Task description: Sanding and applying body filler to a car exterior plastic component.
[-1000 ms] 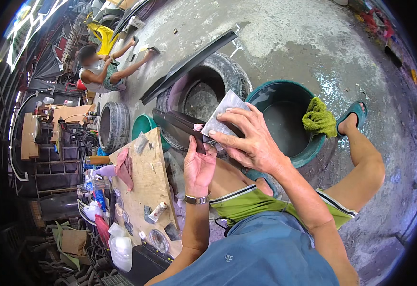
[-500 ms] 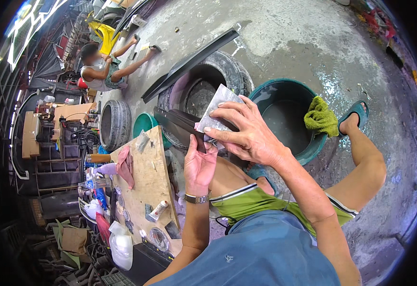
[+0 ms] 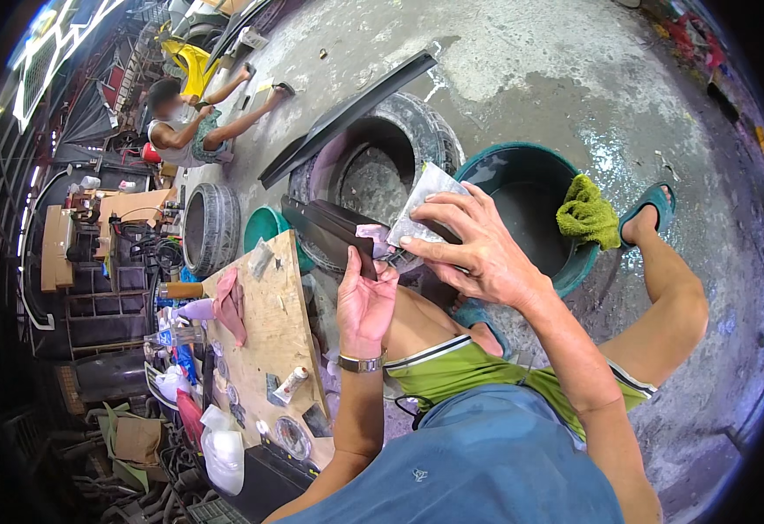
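Observation:
My left hand [image 3: 366,301] grips the near end of a long dark car trim piece [image 3: 325,229] from below, thumb on its face. A pale pink patch [image 3: 370,234] shows on that end. In my right hand [image 3: 478,244] is a flat grey rectangular sheet [image 3: 425,203], pinched between thumb and fingers. This sheet sits just right of the pink patch, close to the trim's end; whether they touch I cannot tell. My right palm and the sheet's lower part are hidden by the fingers.
Beyond my hands lies a tyre [image 3: 439,131] with a long black strip [image 3: 347,118] across it. A green tub [image 3: 587,271] with a green towel [image 3: 587,212] stands right. A wooden board [image 3: 259,323] with tubes and rags is left. Another person [image 3: 181,131] sits far left.
My right hand has moved slightly right and down with the grey sheet, uncovering more of the pink patch. My left hand and the trim piece stay nearly still.

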A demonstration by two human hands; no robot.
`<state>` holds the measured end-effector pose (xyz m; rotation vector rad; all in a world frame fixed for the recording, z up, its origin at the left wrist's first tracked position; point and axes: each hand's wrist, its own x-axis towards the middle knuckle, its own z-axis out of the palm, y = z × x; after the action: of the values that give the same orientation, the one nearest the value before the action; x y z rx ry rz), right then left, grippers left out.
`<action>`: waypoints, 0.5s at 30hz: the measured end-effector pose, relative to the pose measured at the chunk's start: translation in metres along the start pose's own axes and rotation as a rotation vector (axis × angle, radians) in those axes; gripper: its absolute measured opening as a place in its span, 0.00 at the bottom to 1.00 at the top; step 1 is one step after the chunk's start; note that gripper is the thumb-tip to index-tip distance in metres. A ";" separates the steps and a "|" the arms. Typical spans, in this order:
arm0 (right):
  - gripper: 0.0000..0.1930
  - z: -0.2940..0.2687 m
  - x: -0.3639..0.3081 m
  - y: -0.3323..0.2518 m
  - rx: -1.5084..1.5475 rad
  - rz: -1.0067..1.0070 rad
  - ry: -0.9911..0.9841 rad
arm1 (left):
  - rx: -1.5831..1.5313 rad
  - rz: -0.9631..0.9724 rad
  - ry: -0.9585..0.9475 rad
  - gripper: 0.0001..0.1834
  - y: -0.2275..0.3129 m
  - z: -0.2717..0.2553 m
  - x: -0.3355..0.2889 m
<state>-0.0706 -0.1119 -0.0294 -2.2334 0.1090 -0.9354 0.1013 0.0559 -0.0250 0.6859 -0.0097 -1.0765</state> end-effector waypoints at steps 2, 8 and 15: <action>0.29 -0.004 0.001 -0.002 0.005 0.005 0.013 | -0.020 0.020 0.076 0.14 -0.001 0.007 -0.002; 0.30 0.002 0.017 -0.005 0.023 -0.047 0.050 | -0.028 0.005 0.069 0.16 -0.003 0.010 -0.003; 0.30 0.006 0.029 -0.008 0.006 -0.083 0.029 | -0.025 0.014 0.072 0.16 -0.003 0.008 -0.004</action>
<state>-0.0472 -0.1120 -0.0098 -2.2337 0.0269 -1.0107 0.0943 0.0542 -0.0194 0.7006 0.0607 -1.0363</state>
